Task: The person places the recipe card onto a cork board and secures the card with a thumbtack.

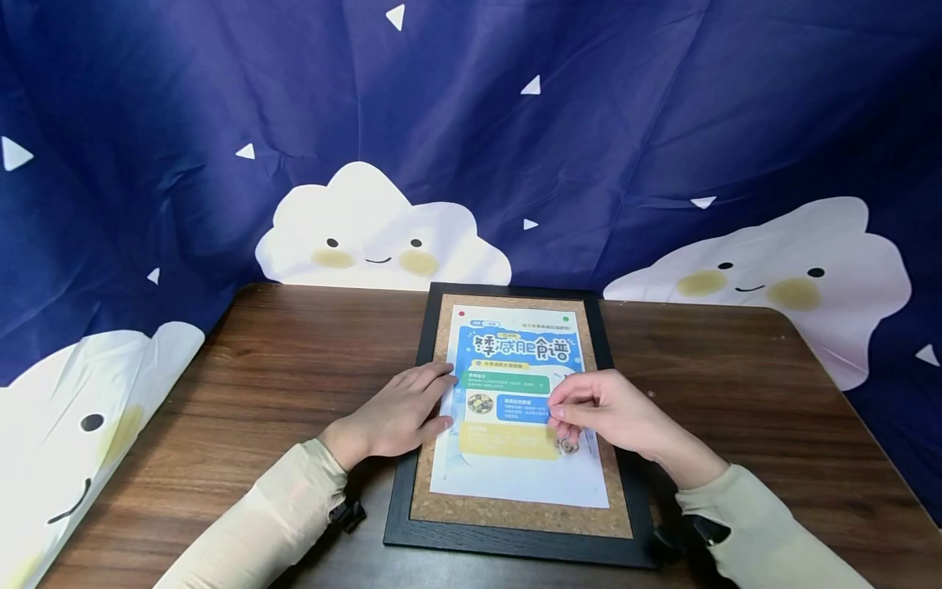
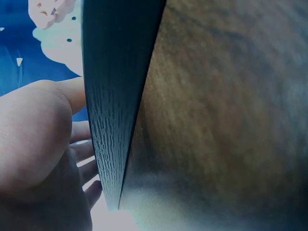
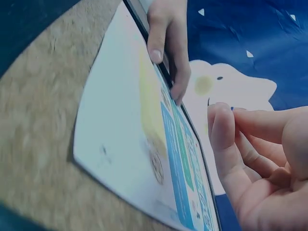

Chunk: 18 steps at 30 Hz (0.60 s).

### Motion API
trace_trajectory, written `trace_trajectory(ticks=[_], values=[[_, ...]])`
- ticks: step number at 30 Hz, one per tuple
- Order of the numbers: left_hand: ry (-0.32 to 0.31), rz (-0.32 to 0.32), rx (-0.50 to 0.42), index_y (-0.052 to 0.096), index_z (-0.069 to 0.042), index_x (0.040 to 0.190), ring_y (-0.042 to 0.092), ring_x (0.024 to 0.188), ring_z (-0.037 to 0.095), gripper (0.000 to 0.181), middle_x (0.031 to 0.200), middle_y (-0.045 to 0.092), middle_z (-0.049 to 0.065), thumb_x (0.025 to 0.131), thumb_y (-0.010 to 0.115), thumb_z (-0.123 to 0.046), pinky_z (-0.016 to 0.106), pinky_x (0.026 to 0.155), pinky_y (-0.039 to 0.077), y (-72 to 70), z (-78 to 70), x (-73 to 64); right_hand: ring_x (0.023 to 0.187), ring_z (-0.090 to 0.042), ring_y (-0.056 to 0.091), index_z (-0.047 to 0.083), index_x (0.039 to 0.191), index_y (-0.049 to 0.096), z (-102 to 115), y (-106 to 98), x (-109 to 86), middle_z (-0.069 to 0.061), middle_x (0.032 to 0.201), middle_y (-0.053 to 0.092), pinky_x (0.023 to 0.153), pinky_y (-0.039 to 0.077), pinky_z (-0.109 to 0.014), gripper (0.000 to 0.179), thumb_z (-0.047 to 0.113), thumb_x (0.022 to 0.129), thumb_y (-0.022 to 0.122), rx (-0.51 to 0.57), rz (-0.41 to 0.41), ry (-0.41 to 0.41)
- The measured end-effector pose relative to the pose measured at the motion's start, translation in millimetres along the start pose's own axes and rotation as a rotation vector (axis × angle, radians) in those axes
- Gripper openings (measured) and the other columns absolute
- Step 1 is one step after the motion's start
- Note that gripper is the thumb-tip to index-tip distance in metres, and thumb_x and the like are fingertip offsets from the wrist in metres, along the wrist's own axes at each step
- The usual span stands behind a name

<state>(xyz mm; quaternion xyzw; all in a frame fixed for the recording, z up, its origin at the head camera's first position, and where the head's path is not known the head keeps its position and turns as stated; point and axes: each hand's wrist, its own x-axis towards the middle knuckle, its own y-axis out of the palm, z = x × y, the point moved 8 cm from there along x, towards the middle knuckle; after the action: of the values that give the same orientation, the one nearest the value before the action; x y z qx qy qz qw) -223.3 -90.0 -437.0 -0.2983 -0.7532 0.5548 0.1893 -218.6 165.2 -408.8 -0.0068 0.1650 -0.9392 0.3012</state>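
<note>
A printed poster (image 1: 508, 478) with Chinese text lies on a cork board (image 1: 530, 517) that has a black frame (image 1: 508, 552). At its top corners sit a red pushpin (image 1: 461, 314) and a green pushpin (image 1: 565, 319). My left hand (image 1: 401, 409) rests across the frame's left side, fingers extended to the poster's left edge. Above the poster's right half, my right hand (image 1: 607, 413) pinches a tiny blue pushpin (image 3: 232, 109) between thumb and forefinger. Only a speck of its blue shows in the right wrist view; the rest is hidden by the fingertips.
The framed board lies on a brown wood-grain table (image 1: 309, 343), near its front edge. Behind the table hangs a dark blue curtain (image 1: 574, 147) with white clouds and triangles. A dark wrist strap (image 1: 347, 515) is on the left sleeve, with another at the right wrist.
</note>
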Motion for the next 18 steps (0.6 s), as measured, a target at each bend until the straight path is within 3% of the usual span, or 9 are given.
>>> trace_trajectory(ticks=[18], values=[[-0.002,0.007,-0.006,0.042,0.002,0.162,0.033,0.162,0.037,0.063,0.173,0.036,0.020,0.112,0.059,-0.032,0.057,0.131,0.030,-0.8,-0.1,-0.2,0.072,-0.014,0.070,-0.013,0.109,0.069,8.6,44.4,21.3,-0.030,0.094,0.075,0.067,0.064,-0.030,0.019,0.006,0.108,0.064,0.028,0.133,0.003]])
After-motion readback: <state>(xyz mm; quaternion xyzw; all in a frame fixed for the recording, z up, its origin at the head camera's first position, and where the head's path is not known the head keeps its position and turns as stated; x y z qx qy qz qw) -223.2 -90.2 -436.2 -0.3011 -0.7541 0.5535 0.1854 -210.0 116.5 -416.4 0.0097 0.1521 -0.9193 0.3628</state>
